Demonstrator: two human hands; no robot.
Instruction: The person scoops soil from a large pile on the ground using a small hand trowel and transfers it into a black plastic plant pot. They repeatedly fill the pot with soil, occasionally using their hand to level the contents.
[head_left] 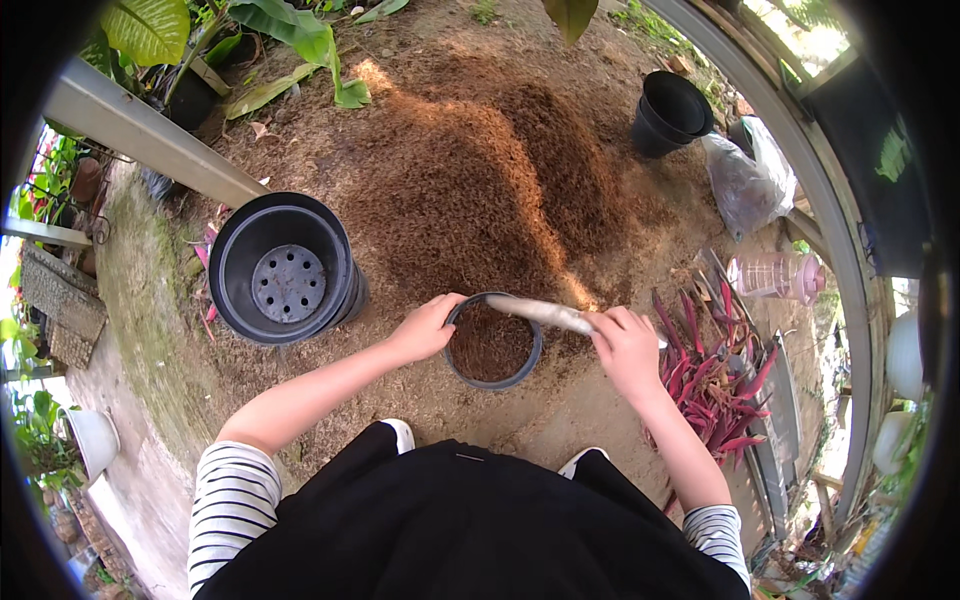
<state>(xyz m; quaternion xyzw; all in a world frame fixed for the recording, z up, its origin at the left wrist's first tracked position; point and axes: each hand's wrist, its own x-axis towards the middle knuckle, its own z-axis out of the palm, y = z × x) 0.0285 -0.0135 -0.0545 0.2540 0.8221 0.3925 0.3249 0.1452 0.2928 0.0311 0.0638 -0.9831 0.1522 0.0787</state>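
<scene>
A small black plant pot (536, 362) stands in front of me, with loose brown soil (488, 345) inside. My left hand (426, 328) grips its left rim, fingers closed at the edge. Held in my right hand (627, 347) is a pale, elongated hand trowel (545, 313). Its blade reaches across the pot's far right rim, over the soil, and looks slightly blurred. Just beyond the pot spreads a big heap of reddish-brown coco-like fibre (440, 200), crossed by a strip of sunlight.
Larger nested black pots (350, 285) with a holed bottom stand at left. More black pots (665, 115) and a clear plastic bag (750, 180) are at far right. Nearer lie a pinkish bottle (775, 277) and red-purple leaves (720, 385). Metal posts (165, 135) flank the area.
</scene>
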